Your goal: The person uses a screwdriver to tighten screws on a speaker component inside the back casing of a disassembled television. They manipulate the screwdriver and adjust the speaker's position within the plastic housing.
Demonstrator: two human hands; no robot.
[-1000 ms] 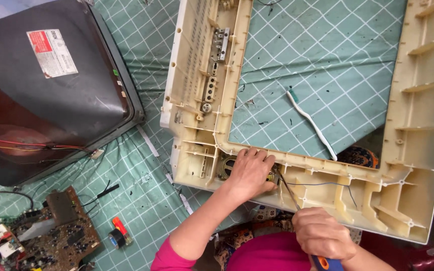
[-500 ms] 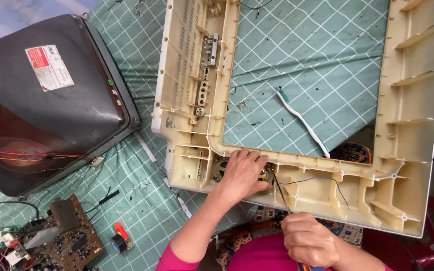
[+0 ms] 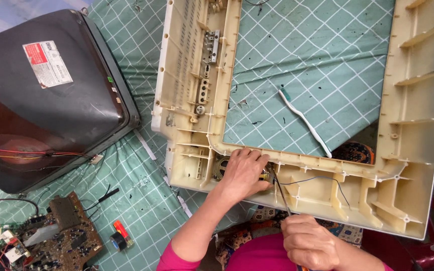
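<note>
The housing frame [image 3: 297, 185] lies on the quilted cloth [image 3: 322, 65], the picture tube [image 3: 41, 95] to its left. The toothbrush [image 3: 305, 120] lies on the cloth inside the frame's opening. Nearer the person, left of the frame, sit the circuit board [image 3: 61, 238] and a tape roll [image 3: 118, 241]. The speaker [image 3: 222, 168] sits in the frame's near rail, under the left hand [image 3: 242, 173].

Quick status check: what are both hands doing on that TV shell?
Left hand on speaker in cream frame. Right hand gripping screwdriver, tip beside speaker. Thin wire nearby.
</note>
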